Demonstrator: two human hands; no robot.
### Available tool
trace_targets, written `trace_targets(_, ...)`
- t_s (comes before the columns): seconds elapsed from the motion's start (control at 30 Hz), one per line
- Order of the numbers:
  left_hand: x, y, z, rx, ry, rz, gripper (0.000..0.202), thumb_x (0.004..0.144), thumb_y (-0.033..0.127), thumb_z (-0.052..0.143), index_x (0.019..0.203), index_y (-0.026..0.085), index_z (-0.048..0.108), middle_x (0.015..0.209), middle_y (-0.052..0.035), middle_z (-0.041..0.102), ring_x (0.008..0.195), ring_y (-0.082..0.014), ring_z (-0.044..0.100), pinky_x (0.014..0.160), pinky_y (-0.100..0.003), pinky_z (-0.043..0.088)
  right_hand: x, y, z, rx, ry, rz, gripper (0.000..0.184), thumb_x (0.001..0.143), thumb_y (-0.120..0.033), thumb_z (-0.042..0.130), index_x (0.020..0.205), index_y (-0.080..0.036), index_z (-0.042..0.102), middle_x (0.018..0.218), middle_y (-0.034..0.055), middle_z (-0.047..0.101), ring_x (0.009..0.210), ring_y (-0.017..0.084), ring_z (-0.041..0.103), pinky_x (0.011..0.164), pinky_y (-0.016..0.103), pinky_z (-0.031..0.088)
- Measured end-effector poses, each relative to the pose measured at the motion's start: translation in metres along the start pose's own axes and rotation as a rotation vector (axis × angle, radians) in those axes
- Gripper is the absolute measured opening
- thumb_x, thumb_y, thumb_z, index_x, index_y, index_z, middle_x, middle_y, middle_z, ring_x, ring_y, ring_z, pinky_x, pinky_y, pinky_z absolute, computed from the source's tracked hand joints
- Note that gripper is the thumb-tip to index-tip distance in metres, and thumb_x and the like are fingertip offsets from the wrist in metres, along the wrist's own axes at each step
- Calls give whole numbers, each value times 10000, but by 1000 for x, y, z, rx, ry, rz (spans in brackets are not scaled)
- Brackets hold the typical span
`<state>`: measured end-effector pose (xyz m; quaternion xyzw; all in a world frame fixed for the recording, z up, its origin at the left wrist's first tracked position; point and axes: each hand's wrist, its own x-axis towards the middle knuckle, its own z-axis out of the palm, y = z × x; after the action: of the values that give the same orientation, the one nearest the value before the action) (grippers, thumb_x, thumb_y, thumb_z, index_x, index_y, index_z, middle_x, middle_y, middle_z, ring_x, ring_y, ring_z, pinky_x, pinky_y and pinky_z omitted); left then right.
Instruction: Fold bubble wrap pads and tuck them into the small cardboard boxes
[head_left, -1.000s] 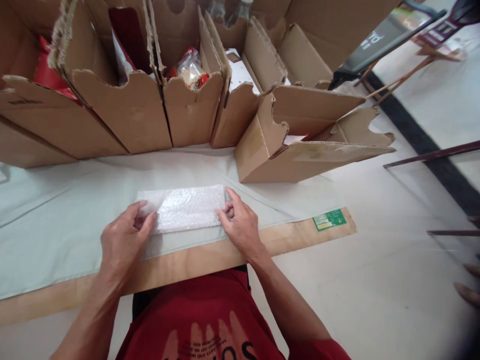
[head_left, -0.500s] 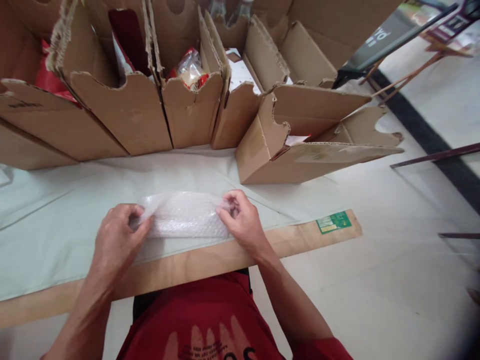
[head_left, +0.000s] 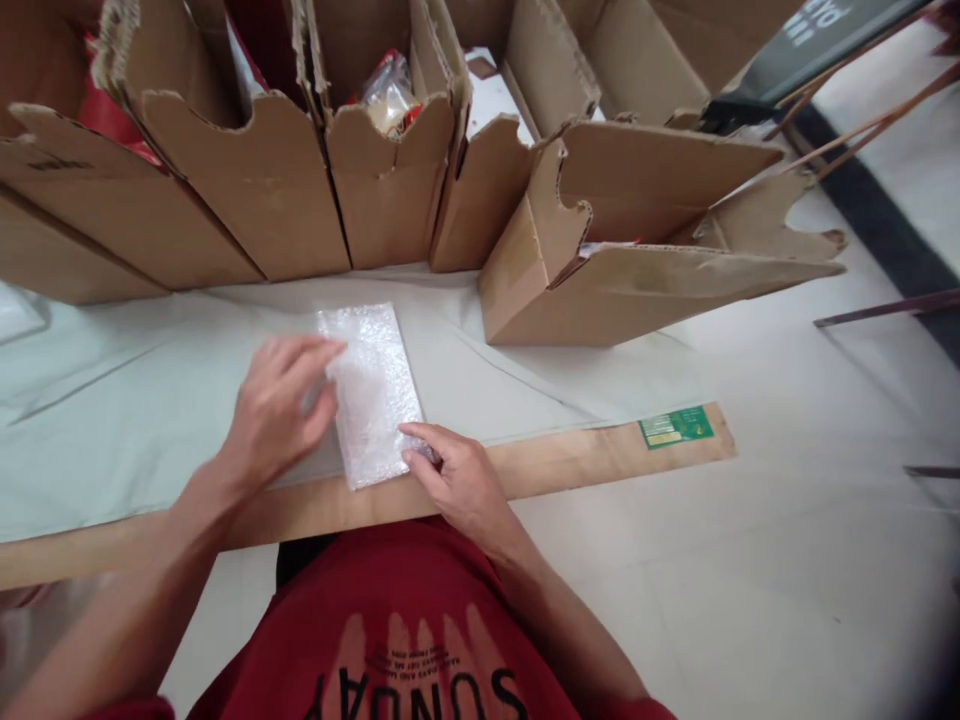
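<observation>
Pale tablecloth (head_left: 112, 430): bubble-wrap packet (head_left: 375, 395), long axis near-to-far, pinched near-right by right hand (head_left: 461, 480); left hand (head_left: 277, 405), fingers parted, by left edge.

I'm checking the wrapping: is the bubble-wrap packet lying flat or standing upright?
Flat: the bubble-wrap packet shows its broad face upward.

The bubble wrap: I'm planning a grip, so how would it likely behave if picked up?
The bubble wrap is probably light, as it looks thin and bubbled. Its glossy surface may feel slippery. Lying flat, it seems unlikely to roll or tip.
</observation>
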<state>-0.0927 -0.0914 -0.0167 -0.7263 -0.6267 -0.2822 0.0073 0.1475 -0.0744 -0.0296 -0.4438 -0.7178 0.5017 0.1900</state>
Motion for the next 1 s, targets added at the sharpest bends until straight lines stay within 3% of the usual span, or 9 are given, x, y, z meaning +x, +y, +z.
trace_targets(0.1, -60, 32, -15, -160, -128, 72, 525, 878, 119, 604, 1390, 222, 540, 1280, -150, 640, 1218, -328, 601, 1043, -533, 505, 0, 4, -5, 96, -30, 85, 319, 942, -333, 629, 1201, -213, 770, 792, 7, 711, 684, 150, 620, 728, 297, 522)
trace_targets(0.2, -86, 53, -8, -117, -188, 103, 543, 886, 173, 661, 1410, 173, 519, 1324, -190, 632, 1275, -361, 569, 1100, -595, 460, 1, 8, -9, 208, -83, 136, 358, 944, -414, 642, 1214, -210, 757, 670, -38, 570, 618, 129, 559, 656, 279, 493)
trace_targets(0.4, -70, 42, 10, -135, -37, 70, 377, 912, -8, 571, 1238, 179, 604, 1056, -89, 748, 1034, -231, 681, 964, -419, 532, -8, 7, -32, 101, -217, 25, 578, 898, -384, 726, 1444, -251, 592, 981, 20, 684, 710, 135, 601, 686, 295, 540)
trace_targets(0.5, -60, 37, 7, -196, -25, 9, 320, 931, 35, 584, 1217, 172, 627, 959, -65, 728, 883, -188, 673, 825, -335, 549, -10, 7, -39, -204, -64, -198, 759, 865, -310, 777, 1553, -285, 458, 1352, 108, 638, 1116, 257, 646, 1000, 456, 539)
trace_targets(0.6, -53, 35, 5, -192, -35, -20, 275, 960, 102, 567, 1215, 164, 649, 820, -28, 680, 744, -166, 629, 731, -307, 539, 3, 7, -31, -341, -57, -382, 770, 894, -309, 753, 1583, -294, 410, 1569, 127, 505, 1408, 322, 500, 1151, 533, 435)
trace_targets(0.73, -50, 37, 4, -253, -107, -192, 367, 964, 257, 613, 1322, 176, 617, 929, -43, 720, 698, -140, 622, 585, -246, 509, 32, 6, -11, -205, -56, -275, 513, 974, -255, 616, 1481, -259, 541, 1314, 83, 716, 1081, 230, 683, 988, 403, 544)
trace_targets(0.83, -50, 38, 6, -326, -105, -364, 399, 965, 277, 594, 1356, 200, 599, 1012, -41, 719, 699, -119, 625, 487, -199, 454, 43, 4, -4, -155, -13, -159, 456, 945, -228, 614, 1401, -240, 610, 1215, 55, 754, 852, 184, 679, 867, 348, 559)
trace_targets(0.9, -49, 38, 10, -319, -45, -420, 379, 964, 263, 579, 1336, 202, 614, 963, -27, 689, 711, -120, 625, 535, -205, 489, 41, 3, -3, -151, 15, -167, 458, 937, -214, 608, 1394, -245, 610, 1209, 46, 751, 835, 173, 677, 853, 333, 556)
trace_targets(1.0, -46, 37, 18, -265, 13, -437, 365, 954, 244, 578, 1313, 205, 634, 1008, -35, 656, 724, -119, 615, 685, -262, 563, 27, 5, -7, -207, 185, -299, 427, 971, -242, 607, 1397, -217, 590, 1233, 88, 720, 989, 208, 689, 918, 357, 548)
